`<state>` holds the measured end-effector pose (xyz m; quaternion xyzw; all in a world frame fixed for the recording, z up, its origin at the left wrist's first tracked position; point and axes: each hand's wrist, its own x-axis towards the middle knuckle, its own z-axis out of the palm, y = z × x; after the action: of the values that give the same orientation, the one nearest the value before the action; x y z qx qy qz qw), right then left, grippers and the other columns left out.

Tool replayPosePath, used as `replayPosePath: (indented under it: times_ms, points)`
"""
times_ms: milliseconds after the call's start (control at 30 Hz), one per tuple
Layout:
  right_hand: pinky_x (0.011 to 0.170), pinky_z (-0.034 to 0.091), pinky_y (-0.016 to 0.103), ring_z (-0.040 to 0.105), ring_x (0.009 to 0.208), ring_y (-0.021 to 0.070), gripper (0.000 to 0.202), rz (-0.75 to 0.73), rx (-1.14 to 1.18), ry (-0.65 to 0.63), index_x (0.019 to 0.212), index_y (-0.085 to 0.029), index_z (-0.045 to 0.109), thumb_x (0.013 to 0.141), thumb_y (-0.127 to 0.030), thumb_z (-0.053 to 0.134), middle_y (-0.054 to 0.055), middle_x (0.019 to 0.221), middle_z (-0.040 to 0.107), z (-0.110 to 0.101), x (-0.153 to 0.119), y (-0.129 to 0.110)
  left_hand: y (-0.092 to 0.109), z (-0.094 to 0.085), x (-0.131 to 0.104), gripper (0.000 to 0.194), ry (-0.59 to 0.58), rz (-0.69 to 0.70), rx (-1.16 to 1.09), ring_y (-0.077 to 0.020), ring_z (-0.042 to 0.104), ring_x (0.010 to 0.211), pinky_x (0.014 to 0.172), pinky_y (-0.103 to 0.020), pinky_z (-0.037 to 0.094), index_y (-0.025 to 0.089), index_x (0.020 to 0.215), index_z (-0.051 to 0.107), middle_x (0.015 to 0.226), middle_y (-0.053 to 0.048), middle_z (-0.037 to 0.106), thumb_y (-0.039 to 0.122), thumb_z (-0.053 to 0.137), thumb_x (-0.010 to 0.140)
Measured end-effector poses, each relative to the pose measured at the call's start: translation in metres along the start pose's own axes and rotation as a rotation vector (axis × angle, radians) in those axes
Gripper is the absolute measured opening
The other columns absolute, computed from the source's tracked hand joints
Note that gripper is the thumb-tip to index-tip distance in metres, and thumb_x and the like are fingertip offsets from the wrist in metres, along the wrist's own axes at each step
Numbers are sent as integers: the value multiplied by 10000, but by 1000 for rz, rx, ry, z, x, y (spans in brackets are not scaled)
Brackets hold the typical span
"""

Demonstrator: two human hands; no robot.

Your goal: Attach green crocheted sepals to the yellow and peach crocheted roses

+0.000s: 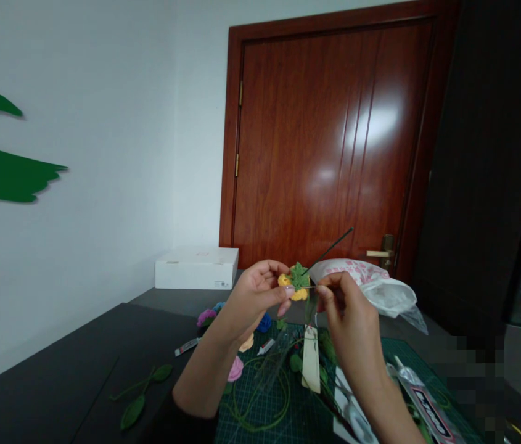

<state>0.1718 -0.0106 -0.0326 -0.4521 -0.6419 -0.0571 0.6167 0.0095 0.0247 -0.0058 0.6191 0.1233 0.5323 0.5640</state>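
Pinched in my left hand (260,290) is a yellow crocheted flower (299,296) with a green leafy base (298,276) facing up. A thin dark stem (332,250) slants up and to the right from the green base. My right hand (346,308) is just right of the flower, its thumb and index finger closed on a thin needle-like piece (309,287) that reaches to the base. Green yarn hangs between the two hands. Below them a cream tag (311,361) lies on the green cutting mat (304,425).
Crocheted flowers, including a pink one (235,369), lie left of centre. Green leaves (133,412) rest on the dark table (57,370). At the right are scissors (357,422) and a glue tube (429,410). Behind stand a white box (196,271) and a plastic bag (371,280).
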Motion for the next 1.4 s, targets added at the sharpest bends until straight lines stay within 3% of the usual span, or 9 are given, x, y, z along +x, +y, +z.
replayPosePath:
  times_ms: [200,300,400,600,700,833,1200,1400]
  points:
    - [626,427,287,552,668,179,148,-165,-67,100,804,-215,542,917,-126,505,7,713,552,6,-4,-4,-2,6,0,313,12,27,3,-52,499,519,442,-189,393,129,922,543,804,-6,582,162,773,713]
    - [666,456,313,589,744,199,78,-197,-174,137,957,-199,583,937,-168,514,62,868,611,6,-7,-8,-6,9,1,308,54,59,17,-54,495,514,439,-188,392,134,913,534,782,2,579,156,768,715]
    - [663,464,327,606,811,217,152,-244,-278,175,1063,-214,625,938,-214,539,107,1034,604,2,-7,-12,-12,12,4,276,96,94,45,-50,488,482,432,-187,393,143,897,525,748,20,574,134,737,719]
    - [683,468,301,610,822,199,135,-328,-170,9,923,-229,671,913,-150,563,43,894,610,-2,0,-7,-29,16,7,296,165,178,132,-96,594,613,494,-183,465,163,878,552,847,-16,641,59,703,645]
    - [665,459,280,612,796,182,138,-331,-143,4,863,-210,647,913,-129,547,38,882,609,1,0,-1,-33,17,8,276,193,217,166,-127,641,714,557,-192,500,168,879,557,871,-30,656,57,684,662]
    - [613,428,268,614,799,184,177,-396,-244,50,932,-217,662,942,-143,502,57,957,615,7,-1,6,-35,16,9,267,213,220,182,-154,668,798,584,-201,522,168,890,558,927,-51,667,44,652,674]
    - [651,432,263,649,827,180,195,-421,-269,-64,995,-225,675,967,-151,496,46,988,672,-1,1,2,-38,12,9,279,186,292,269,-220,659,1014,726,-258,559,161,913,583,991,-78,650,2,606,685]
    - [704,442,262,653,872,177,231,-501,-195,-83,955,-206,622,965,-78,430,55,1000,694,-1,1,2,-39,17,7,262,192,335,367,-202,651,948,737,-277,548,165,890,594,987,-83,637,2,608,685]
